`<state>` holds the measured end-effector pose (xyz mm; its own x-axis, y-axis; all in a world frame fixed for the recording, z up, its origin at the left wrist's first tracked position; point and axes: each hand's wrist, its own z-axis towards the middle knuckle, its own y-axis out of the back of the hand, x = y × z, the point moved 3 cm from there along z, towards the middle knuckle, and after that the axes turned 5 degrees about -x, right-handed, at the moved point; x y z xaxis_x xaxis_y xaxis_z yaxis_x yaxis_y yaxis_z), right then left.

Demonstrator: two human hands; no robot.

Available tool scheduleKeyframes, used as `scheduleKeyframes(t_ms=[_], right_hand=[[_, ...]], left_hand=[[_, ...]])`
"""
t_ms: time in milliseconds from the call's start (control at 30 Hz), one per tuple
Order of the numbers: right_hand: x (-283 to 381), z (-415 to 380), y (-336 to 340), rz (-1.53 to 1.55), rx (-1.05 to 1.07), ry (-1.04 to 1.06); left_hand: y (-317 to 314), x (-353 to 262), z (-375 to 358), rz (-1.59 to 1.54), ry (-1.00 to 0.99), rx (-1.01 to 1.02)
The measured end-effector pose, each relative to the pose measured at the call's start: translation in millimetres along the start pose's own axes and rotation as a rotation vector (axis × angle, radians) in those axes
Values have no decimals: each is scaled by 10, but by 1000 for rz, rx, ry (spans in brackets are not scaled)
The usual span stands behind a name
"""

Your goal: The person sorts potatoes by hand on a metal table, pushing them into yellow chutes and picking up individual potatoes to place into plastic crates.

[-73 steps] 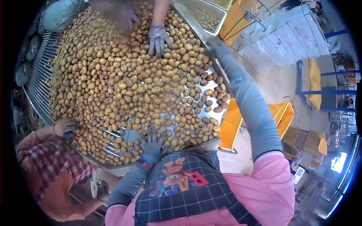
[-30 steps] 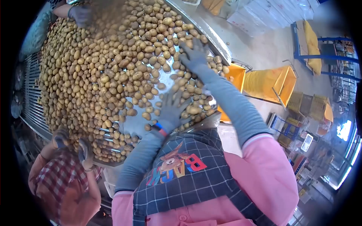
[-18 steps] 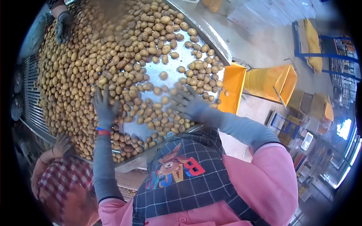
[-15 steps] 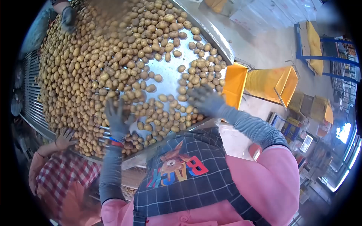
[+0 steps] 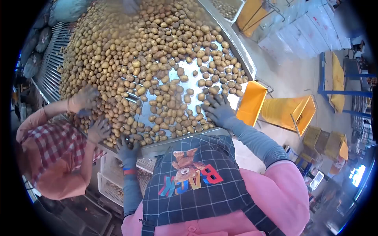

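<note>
Many potatoes (image 5: 118,65) cover a metal sorting table (image 5: 197,92) in front of me. My left hand (image 5: 128,151), in a grey glove, is at the near rim, fingers apart and touching or close to the nearest potatoes. Nothing shows in its grip. My right hand (image 5: 219,111), gloved in grey too, is spread at the right end beside several loose potatoes. Its fingertips reach toward them, and it holds none. Just beyond the right hand, an orange-yellow chute (image 5: 251,103) hangs at the table's corner.
A co-worker's gloved hands (image 5: 99,129) work among the potatoes at my left. Another gloved hand (image 5: 130,5) is at the far side. Slatted metal rollers (image 5: 50,59) border the left end. White crates (image 5: 111,187) stand below the table. A yellow bag on a frame (image 5: 289,111) stands at right.
My left hand has drawn back from among the potatoes to the near rim. My right hand stays spread near the chute. Potatoes have shifted over the bare metal, and the view has moved.
</note>
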<state>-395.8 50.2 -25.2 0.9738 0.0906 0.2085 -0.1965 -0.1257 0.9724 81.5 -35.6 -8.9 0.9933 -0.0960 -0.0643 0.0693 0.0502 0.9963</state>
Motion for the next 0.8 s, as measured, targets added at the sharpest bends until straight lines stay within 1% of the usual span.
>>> scheduleKeyframes(t_ms=[33, 67, 100, 133, 167, 200, 233, 267, 300, 367, 400, 433, 467, 500, 533, 567, 600, 633, 667, 700, 733, 767, 800], right_hand=[[47, 20, 147, -9, -5, 7], [106, 15, 288, 46, -2, -56], [194, 11, 374, 101, 3, -123], [338, 56, 164, 188, 211, -131], [470, -5, 113, 220, 43, 178], [596, -82, 107, 254, -128, 487], [556, -82, 114, 250, -135, 494], [454, -116, 127, 325, -144, 464], [336, -118, 158, 396, -149, 437], [-74, 145, 69, 337, 360, -3], [-179, 240, 337, 499, 191, -251], [-306, 436, 453, 492, 16, -347], [-434, 681, 512, 518, -167, -335], [-521, 880, 524, 570, -324, -412], [-505, 1096, 515, 421, -374, -394], [-421, 1271, 457, 271, -416, -382], [-218, 1342, 226, 259, -323, -348], [130, 1358, 36, 101, -16, -71], [445, 1130, -140, 116, -63, 28], [671, 849, -37, 126, -30, 77], [739, 647, 32, 181, -13, 179], [688, 497, 74, 232, 0, 289], [496, 414, -8, 383, 59, 237]], left_hand=[[61, 11, -88, 19, -93, 33], [59, 2, -122, 13, -87, 28], [225, -230, -59, -35, -39, 205], [278, -407, -21, -88, 11, 380], [118, -530, -3, -218, -128, 348], [-106, -697, -25, -332, -250, 249], [14, -1099, 17, -186, -267, 416], [75, -1442, 36, -172, -217, 420], [-173, -1551, 59, -339, -258, 387], [-256, -2002, 131, -444, -221, 500], [-115, -2249, 191, -544, -217, 615], [-184, -2426, 205, -590, -401, 547], [-235, -2585, 177, -796, -470, 563], [-213, -2747, 223, -819, -610, 539], [-203, -2894, 284, -843, -751, 522], [-126, -2945, 453, -759, -792, 356], [-10, -2944, 658, -676, -826, 196], [42, -2839, 906, -831, -652, 122], [98, -2676, 1162, -971, -463, 50], [224, -2513, 1408, -1143, -216, 69], [228, -2303, 1646, -924, -257, -177], [321, -2108, 1755, -667, -220, -206], [-17, -1700, 1890, -488, -340, -324]])
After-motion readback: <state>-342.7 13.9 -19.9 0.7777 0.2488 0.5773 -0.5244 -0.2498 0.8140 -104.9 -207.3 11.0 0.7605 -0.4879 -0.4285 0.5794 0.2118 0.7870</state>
